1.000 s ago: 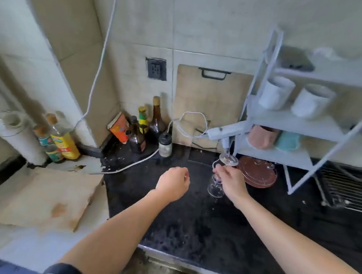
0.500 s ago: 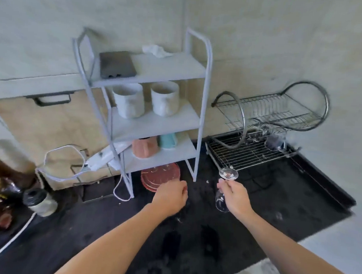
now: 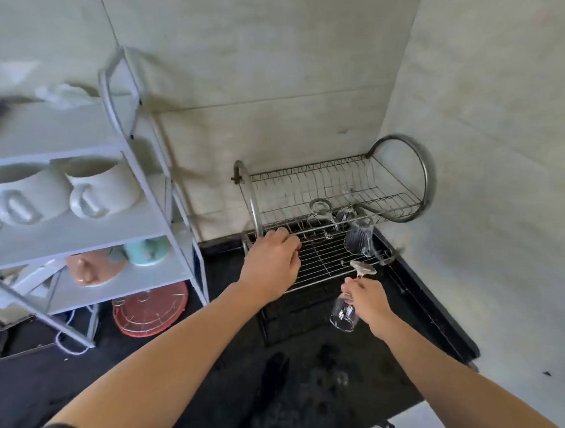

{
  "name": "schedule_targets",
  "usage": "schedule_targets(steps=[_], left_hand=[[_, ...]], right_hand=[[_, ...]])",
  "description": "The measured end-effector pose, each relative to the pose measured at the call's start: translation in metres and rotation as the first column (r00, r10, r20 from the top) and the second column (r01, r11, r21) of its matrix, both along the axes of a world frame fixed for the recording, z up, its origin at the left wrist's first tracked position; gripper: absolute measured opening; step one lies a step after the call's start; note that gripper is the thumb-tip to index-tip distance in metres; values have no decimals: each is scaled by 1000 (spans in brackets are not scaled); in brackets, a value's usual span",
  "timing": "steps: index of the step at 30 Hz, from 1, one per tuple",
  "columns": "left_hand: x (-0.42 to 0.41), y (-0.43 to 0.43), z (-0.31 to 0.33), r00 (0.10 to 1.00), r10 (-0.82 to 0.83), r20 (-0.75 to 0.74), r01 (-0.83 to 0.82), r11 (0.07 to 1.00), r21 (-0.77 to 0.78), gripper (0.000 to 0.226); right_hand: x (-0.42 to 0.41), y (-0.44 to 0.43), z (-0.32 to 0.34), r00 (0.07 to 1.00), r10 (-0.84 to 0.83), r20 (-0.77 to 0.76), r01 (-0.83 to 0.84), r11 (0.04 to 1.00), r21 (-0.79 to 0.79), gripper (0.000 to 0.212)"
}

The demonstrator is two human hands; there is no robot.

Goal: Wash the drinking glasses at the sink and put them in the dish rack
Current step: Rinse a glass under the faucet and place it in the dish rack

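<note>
My right hand (image 3: 367, 300) grips a clear stemmed glass (image 3: 344, 313) by its stem, upside down, bowl hanging low and foot (image 3: 363, 268) on top. It hovers just in front of the chrome wire dish rack (image 3: 325, 256) standing in the corner on the black counter. Another glass (image 3: 358, 240) lies bowl-down on the rack's lower grid, and other stemmed glass parts (image 3: 332, 213) show behind it. My left hand (image 3: 273, 263) is loosely curled over the rack's front left corner, holding nothing; whether it touches the wire is unclear.
A white three-tier shelf (image 3: 163, 186) stands left of the rack with two white mugs (image 3: 67, 190), a pink cup (image 3: 89, 268) and a teal cup (image 3: 145, 250). A red round lid (image 3: 151, 308) lies beneath it. Walls close in behind and to the right; the black counter (image 3: 314, 381) is wet.
The view swung right from the bottle corner to the dish rack. Both hands moved forward to the rack, the right one carrying the upturned glass.
</note>
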State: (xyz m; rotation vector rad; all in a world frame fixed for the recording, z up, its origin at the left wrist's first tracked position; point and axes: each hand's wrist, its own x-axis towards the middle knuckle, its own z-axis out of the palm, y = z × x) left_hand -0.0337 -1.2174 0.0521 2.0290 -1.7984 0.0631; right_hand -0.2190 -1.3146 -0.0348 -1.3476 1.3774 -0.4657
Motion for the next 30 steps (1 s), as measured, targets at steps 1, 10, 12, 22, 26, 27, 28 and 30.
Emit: schedule_targets(steps=[1,10,12,22,26,27,28,30], left_hand=[[-3,-11,2,1000,-4,31,5,1000,-18,22],[0,-80,-26,975,157,156,-191,954,231,42],[2,-81,-36,965,172,200,-212,957,199,43],[3,-84,-57,941,196,277,-216,976,43,42],[1,-86,-60,930,216,298,-229,973,10,42],[0,-86,-60,927,220,303,-233,972,9,43],[-1,-86,-60,924,223,311,-238,971,10,43],[-2,-85,-59,918,232,322,-248,969,10,42]], right_hand=[[1,-12,1,999,-44,17,42,996,81,22],[32,-96,-12,987,-159,6,157,979,129,29],[46,-108,-22,993,-91,-69,90,996,-21,30],[92,-151,-70,975,-52,-218,29,994,-110,18],[91,-153,-87,980,-23,-199,-26,970,-241,27],[88,-153,-92,978,-21,-207,-35,963,-267,19],[87,-156,-95,983,-14,-185,-30,971,-236,11],[84,-157,-90,986,8,-169,-47,973,-226,13]])
